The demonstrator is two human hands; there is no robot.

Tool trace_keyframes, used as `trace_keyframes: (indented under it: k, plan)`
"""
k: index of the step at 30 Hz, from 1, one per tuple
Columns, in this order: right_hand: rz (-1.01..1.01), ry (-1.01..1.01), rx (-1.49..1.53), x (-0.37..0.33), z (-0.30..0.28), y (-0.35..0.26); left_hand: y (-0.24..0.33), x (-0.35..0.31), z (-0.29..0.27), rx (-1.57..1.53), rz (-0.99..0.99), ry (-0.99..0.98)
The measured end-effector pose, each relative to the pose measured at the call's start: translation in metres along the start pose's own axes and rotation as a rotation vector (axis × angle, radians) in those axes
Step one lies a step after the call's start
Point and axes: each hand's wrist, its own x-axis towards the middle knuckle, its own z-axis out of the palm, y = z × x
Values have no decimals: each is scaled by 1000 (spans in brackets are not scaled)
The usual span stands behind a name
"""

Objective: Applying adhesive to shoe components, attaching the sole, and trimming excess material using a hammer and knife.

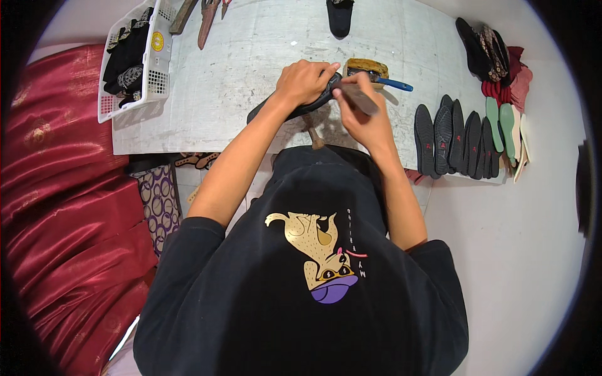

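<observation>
Over the near middle of the table, my left hand is closed on a black shoe sole, which lies slantwise under its palm. My right hand meets the sole's far right end. Its fingers grip a flat, brown-grey, blade-like tool, blurred, whose exact kind I cannot make out. Just beyond the right hand sits a yellowish, stained glue container, with a blue-handled brush resting across it. Close to my body a hammer lies at the table's edge, partly hidden beneath the sole.
On the right edge stand several dark insoles in a row, beside green ones. Black footwear lies behind them. A white basket of black slippers is at left, near hand tools. One black slipper lies at the far side.
</observation>
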Motion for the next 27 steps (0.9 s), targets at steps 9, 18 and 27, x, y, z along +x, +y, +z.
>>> trace_keyframes:
  k: [9, 18, 27]
  plan:
    - [107, 44, -45, -16, 24, 13, -3, 4, 2, -6, 19, 4]
    - [38, 101, -17, -8, 19, 5, -3, 2, 2, 2, 4, 5]
    - [124, -4, 38, -14, 24, 17, -1, 2, -2, -15, 1, 2]
